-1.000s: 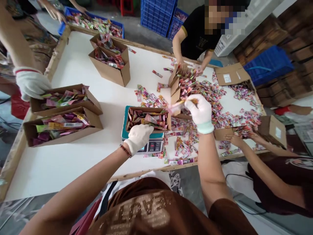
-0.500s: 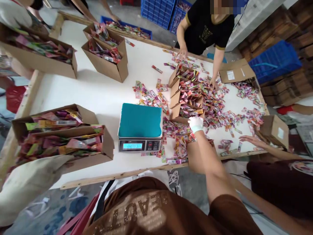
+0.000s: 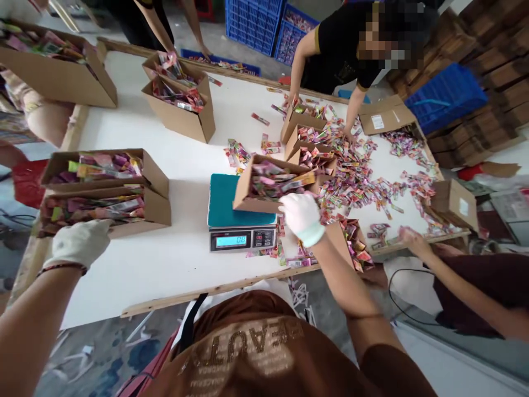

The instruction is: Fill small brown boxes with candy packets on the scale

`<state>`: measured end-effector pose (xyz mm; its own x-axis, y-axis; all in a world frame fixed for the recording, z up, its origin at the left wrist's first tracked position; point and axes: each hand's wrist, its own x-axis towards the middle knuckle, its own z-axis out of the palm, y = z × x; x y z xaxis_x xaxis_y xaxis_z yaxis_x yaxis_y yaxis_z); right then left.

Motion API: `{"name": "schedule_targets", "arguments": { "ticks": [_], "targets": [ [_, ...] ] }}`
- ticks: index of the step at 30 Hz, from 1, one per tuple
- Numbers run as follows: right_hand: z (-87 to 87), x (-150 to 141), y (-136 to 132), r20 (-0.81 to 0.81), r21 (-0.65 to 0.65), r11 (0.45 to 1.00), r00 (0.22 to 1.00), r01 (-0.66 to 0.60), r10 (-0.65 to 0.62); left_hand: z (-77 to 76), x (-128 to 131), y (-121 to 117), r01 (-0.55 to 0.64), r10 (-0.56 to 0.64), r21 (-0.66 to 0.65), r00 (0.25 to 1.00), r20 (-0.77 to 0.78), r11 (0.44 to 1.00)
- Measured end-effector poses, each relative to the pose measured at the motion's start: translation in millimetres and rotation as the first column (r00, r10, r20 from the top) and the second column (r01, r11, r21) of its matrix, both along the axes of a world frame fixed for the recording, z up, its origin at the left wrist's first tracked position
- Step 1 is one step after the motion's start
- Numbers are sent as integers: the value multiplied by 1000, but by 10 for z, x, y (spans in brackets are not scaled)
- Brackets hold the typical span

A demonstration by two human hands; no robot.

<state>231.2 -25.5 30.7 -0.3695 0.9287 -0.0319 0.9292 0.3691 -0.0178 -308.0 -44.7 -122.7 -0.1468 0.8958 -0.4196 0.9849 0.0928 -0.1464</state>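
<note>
My right hand (image 3: 301, 216), in a white glove, grips the near right end of a cardboard box (image 3: 255, 205) full of small colourful candy packets. That box is tilted over the right part of the teal platform of a digital scale (image 3: 223, 204); whether it touches the platform I cannot tell. The scale's display is lit. Far to the left, my gloved left hand (image 3: 78, 242) has its fingers curled at the near wall of a packed cardboard box (image 3: 157, 212). A second filled box (image 3: 155, 171) stands directly behind it.
Loose packets (image 3: 351, 171) are heaped over the table's right side around more filled boxes (image 3: 291, 129). A co-worker (image 3: 343, 52) handles packets across the table; another person's hands (image 3: 413, 240) are at the right edge. Two filled boxes (image 3: 182, 118) stand at the back left.
My right hand has brought a filled box leftward from the row to the scale, and the display reading has changed. The two boxes by my left hand sit farther back.
</note>
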Motion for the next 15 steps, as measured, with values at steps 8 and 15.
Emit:
{"name": "schedule_targets", "arguments": {
  "ticks": [8, 15],
  "targets": [
    [-356, -575, -58, -137, -109, 980, 979, -167, 151, 318, 680, -360, 32, -124, 496, 980, 154, 868],
    [-713, 670, -586, -678, -97, 875, 612, 474, -407, -315, 1219, -1203, -165, -50, 290, 791, 610, 943]
  ]
}}
